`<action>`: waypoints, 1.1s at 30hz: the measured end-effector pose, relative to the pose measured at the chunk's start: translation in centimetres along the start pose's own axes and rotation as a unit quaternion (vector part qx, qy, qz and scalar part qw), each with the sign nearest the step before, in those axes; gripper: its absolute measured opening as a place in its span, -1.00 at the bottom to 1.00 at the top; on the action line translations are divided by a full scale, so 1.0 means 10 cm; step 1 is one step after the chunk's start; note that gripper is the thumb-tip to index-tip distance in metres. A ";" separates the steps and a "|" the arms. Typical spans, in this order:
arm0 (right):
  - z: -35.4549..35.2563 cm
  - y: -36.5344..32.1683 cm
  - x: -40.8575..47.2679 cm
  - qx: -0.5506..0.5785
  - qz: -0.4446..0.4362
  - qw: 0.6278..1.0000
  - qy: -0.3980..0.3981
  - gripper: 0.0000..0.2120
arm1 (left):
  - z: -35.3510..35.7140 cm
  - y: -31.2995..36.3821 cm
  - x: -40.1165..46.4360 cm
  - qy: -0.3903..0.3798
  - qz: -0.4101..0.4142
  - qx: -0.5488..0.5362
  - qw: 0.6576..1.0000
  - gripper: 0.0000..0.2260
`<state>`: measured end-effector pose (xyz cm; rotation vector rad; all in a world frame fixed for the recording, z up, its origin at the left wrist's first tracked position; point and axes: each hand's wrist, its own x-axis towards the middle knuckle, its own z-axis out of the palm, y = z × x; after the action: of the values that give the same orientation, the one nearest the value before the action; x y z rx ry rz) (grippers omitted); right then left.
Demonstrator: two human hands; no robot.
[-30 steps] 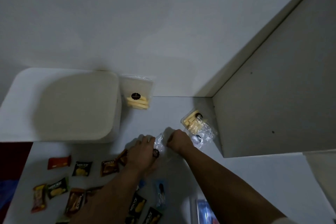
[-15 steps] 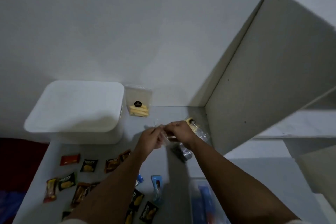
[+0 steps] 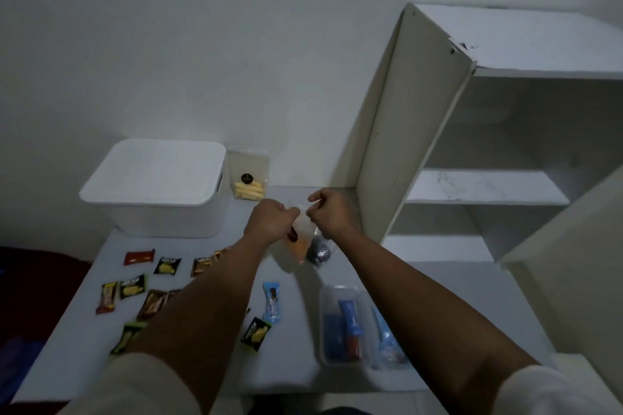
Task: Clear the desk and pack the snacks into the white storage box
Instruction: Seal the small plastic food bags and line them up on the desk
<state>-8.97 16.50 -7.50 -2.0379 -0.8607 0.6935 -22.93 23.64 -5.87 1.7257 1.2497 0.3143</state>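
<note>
Head view: my left hand (image 3: 273,221) and right hand (image 3: 332,212) each pinch the top of a clear snack bag (image 3: 298,242), now lifted higher above the desk (image 3: 303,377) than a moment ago. The lidded white storage box (image 3: 161,185) sits back-left; small snack packets (image 3: 167,265) lie scattered before it.

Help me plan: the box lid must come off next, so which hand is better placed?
Left. The left hand is nearer the box; the right hand can keep the bag.
</note>
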 end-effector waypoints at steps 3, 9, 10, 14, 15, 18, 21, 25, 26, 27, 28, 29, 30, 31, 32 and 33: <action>0.04 0.02 -0.08 -0.056 -0.023 0.998 -0.004 -0.93 | -0.07 -0.16 -0.31 0.016 -0.016 0.041 0.999 -0.61; 0.12 -0.37 -0.26 -0.094 -0.111 0.973 -0.180 -0.84 | -0.34 -0.40 -0.68 0.119 0.004 -0.044 0.992 -0.80; 0.10 -0.45 -0.29 -0.093 -0.119 0.969 -0.197 -0.83 | -0.41 -0.43 -0.70 0.123 0.012 -0.080 0.989 -0.79; 0.06 -0.73 -0.39 -0.069 -0.113 0.960 -0.246 -0.82 | -0.63 -0.53 -0.76 0.099 0.069 -0.098 0.988 -0.84; 0.07 -0.78 -0.41 -0.063 -0.108 0.958 -0.259 -0.83 | -0.68 -0.54 -0.78 0.099 0.088 -0.093 0.987 -0.87; 0.14 -0.90 -0.48 -0.018 -0.094 0.960 -0.264 -0.87 | -0.82 -0.55 -0.81 0.101 0.124 -0.110 0.981 -0.83; 0.22 -0.97 -0.60 0.063 -0.081 0.964 -0.246 -0.80 | -1.00 -0.55 -0.85 0.108 0.108 -0.165 0.974 -0.82; 0.39 -0.95 -0.75 0.133 -0.076 0.958 -0.242 -0.84 | -1.24 -0.66 -0.92 0.121 0.081 -0.264 0.953 -0.85; 0.44 -0.93 -0.78 0.146 -0.075 0.958 -0.235 -0.85 | -1.28 -0.69 -0.93 0.116 0.080 -0.273 0.952 -0.85; 0.51 -0.94 -0.81 0.155 -0.076 0.959 -0.226 -0.87 | -1.34 -0.74 -0.95 0.111 0.079 -0.280 0.950 -0.84; 0.59 -0.96 -0.85 0.159 -0.078 0.960 -0.216 -0.88 | -1.40 -0.79 -0.96 0.105 0.078 -0.289 0.948 -0.83; 0.66 -0.99 -0.88 0.160 -0.080 0.962 -0.207 -0.87 | -1.44 -0.83 -0.97 0.100 0.077 -0.299 0.946 -0.82; 0.73 -1.01 -0.92 0.162 -0.082 0.963 -0.201 -0.86 | -1.47 -0.87 -0.98 0.094 0.076 -0.307 0.944 -0.81; 0.79 -1.03 -0.95 0.162 -0.083 0.964 -0.195 -0.86 | -1.51 -0.90 -1.00 0.087 0.076 -0.310 0.944 -0.82; 0.87 -1.06 -0.99 0.161 -0.085 0.965 -0.187 -0.85 | -1.54 -0.93 -1.01 0.079 0.078 -0.307 0.945 -0.84; 0.93 -1.08 -1.02 0.161 -0.087 0.967 -0.179 -0.82 | -1.57 -0.97 -1.02 0.072 0.082 -0.300 0.948 -0.86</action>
<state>-25.46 17.77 -1.70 -1.5521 -1.0410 1.0461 -43.70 23.71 -2.38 1.2897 0.9730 0.8417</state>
